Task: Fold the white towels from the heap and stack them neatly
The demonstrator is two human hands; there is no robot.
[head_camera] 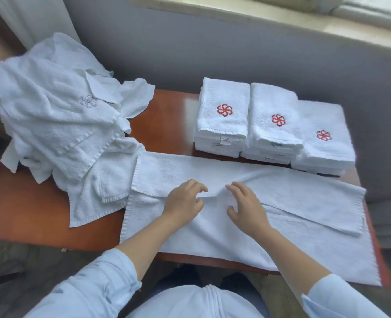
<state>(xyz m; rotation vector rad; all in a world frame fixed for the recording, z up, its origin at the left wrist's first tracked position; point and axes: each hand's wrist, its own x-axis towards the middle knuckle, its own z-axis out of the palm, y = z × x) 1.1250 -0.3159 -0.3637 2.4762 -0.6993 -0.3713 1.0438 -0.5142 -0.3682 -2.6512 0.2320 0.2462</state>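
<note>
towel (293, 191) lying lengthwise left-right, far edge folded

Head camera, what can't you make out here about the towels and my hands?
All in the head view:
1. Heap: how many towels it holds, since the upper layers cover the rest.
2. Tags on the left stack: too small to read.
3. Right stack: its lower layers are blurred.
4. Left hand and right hand: whether they pinch the fold of the spread towel, because the fingers hide the contact.
</note>
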